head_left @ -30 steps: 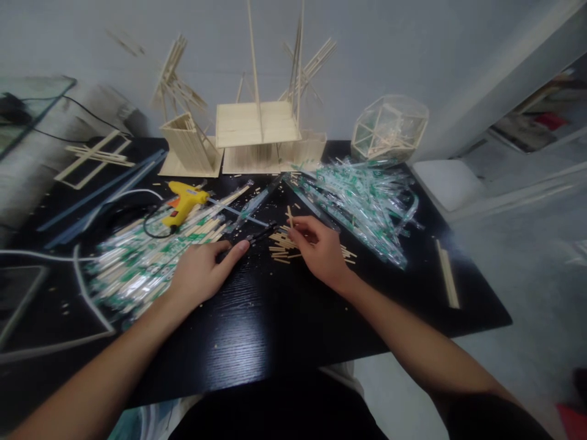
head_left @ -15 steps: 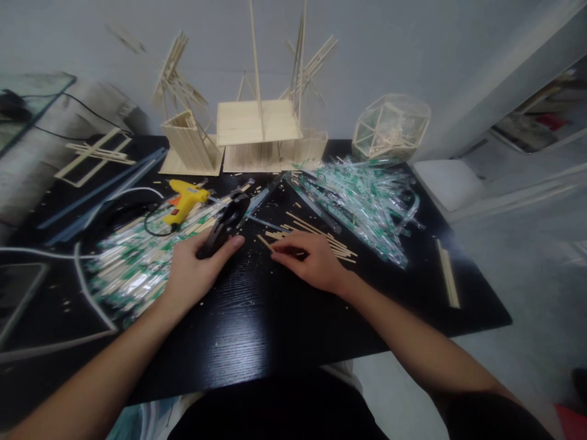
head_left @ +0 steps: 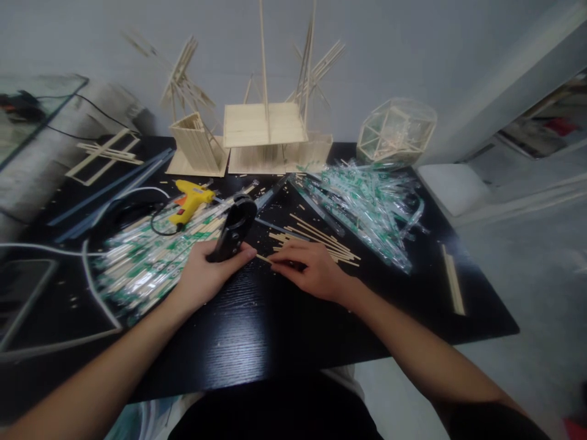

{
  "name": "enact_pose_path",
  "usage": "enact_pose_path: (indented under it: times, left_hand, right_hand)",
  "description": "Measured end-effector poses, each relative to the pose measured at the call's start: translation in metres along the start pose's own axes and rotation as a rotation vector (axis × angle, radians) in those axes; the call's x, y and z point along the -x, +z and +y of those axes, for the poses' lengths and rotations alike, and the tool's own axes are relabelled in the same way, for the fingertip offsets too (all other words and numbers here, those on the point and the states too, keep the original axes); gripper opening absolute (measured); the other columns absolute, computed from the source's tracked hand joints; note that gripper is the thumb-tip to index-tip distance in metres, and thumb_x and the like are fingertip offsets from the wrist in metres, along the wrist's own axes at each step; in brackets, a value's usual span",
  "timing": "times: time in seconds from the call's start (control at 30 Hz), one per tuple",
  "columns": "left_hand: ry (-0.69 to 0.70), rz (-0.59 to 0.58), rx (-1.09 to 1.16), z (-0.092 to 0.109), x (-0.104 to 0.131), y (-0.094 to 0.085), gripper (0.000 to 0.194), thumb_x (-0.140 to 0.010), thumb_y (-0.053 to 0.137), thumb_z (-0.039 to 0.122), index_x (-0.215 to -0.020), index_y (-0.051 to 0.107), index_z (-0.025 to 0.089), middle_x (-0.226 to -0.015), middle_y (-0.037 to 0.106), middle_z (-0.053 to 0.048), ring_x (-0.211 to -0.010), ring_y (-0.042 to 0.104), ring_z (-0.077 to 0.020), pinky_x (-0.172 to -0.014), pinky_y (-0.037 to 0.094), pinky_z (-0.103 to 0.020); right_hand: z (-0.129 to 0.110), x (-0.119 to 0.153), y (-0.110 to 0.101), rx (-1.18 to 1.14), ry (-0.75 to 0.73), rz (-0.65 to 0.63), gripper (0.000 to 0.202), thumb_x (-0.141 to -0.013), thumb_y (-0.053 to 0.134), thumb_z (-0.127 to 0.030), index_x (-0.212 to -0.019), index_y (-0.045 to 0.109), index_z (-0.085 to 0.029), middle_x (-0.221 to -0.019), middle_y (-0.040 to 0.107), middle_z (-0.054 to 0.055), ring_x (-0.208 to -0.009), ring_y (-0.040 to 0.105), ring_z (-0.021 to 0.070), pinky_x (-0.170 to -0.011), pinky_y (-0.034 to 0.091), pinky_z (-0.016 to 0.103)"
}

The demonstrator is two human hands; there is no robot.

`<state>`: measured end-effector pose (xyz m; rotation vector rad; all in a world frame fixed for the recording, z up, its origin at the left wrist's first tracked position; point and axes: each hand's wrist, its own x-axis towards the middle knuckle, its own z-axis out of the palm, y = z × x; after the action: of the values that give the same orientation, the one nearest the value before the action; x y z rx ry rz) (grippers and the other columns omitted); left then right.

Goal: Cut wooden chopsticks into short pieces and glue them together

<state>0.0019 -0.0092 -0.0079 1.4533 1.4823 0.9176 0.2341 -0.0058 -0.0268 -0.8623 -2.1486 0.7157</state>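
Observation:
My left hand [head_left: 213,264] is wrapped round a black pliers-like tool [head_left: 235,229] with a curved head, which points up and away from me. In my right hand [head_left: 314,266], thumb and fingers pinch a thin wooden stick [head_left: 263,259]. The stick's free end points left and meets or nearly meets my left thumb tip, just below the tool. Behind my right hand, several loose wooden sticks [head_left: 321,235] lie fanned out on the black table [head_left: 293,330].
A yellow glue gun [head_left: 190,201] rests on plastic-wrapped sticks [head_left: 147,263] at left. Clear and green wrappers [head_left: 367,205] are heaped at right. Wooden stick models [head_left: 266,125] stand along the wall, beside a faceted clear container [head_left: 397,131]. More sticks [head_left: 453,281] lie near the right edge.
The stick in my right hand has swung to lie flatter, with its end now at my left thumb. My left hand has turned the tool more upright and come closer to my right hand.

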Motion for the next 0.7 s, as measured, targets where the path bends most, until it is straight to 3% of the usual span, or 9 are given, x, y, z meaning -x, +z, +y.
enact_pose_path:
  times: [0.1, 0.17, 0.3, 0.43, 0.7]
  left_hand:
    - [-0.012, 0.079, -0.028, 0.0, 0.0, 0.0, 0.032, -0.071, 0.079, 0.051, -0.074, 0.075, 0.02, -0.062, 0.065, 0.002, -0.059, 0.058, -0.0155, -0.057, 0.045, -0.027]
    - [-0.025, 0.136, -0.053, -0.001, 0.0, -0.001, 0.031, -0.072, 0.078, 0.051, -0.075, 0.075, 0.02, -0.059, 0.062, 0.003, -0.058, 0.056, -0.0153, -0.057, 0.044, -0.027]
    - [-0.017, 0.17, -0.072, -0.002, -0.002, -0.002, 0.033, -0.072, 0.077, 0.053, -0.074, 0.074, 0.02, -0.06, 0.061, 0.003, -0.058, 0.055, -0.0155, -0.057, 0.043, -0.028]
    - [0.022, 0.146, -0.092, -0.003, -0.003, -0.001, 0.032, -0.074, 0.074, 0.052, -0.073, 0.072, 0.02, -0.063, 0.064, 0.002, -0.06, 0.056, -0.016, -0.059, 0.044, -0.028]
    - [0.069, 0.128, -0.115, -0.005, -0.002, 0.001, 0.033, -0.075, 0.074, 0.052, -0.072, 0.071, 0.02, -0.068, 0.068, 0.001, -0.065, 0.061, -0.0175, -0.064, 0.047, -0.029]
  right_hand:
    - [0.001, -0.002, -0.01, 0.071, 0.063, 0.004, 0.013, -0.093, 0.063, -0.016, -0.104, 0.071, -0.017, -0.094, 0.074, 0.006, -0.086, 0.069, 0.0177, -0.082, 0.054, 0.03]
    - [0.003, -0.003, -0.018, 0.165, 0.129, -0.003, 0.021, -0.085, 0.06, -0.006, -0.102, 0.066, -0.016, -0.094, 0.073, 0.006, -0.087, 0.067, 0.019, -0.084, 0.052, 0.032]
    - [0.003, -0.005, -0.029, 0.317, 0.234, -0.167, 0.037, -0.073, 0.06, -0.005, -0.107, 0.057, -0.017, -0.089, 0.068, 0.005, -0.083, 0.062, 0.021, -0.082, 0.049, 0.035]
    - [0.001, -0.005, -0.028, 0.419, 0.239, -0.264, 0.033, -0.079, 0.061, -0.008, -0.111, 0.057, -0.015, -0.086, 0.067, 0.007, -0.084, 0.06, 0.0235, -0.084, 0.048, 0.038]
    - [0.003, 0.001, -0.025, 0.466, 0.174, -0.321, 0.025, -0.094, 0.05, -0.004, -0.116, 0.061, -0.01, -0.105, 0.069, 0.019, -0.097, 0.062, 0.0298, -0.091, 0.049, 0.048]
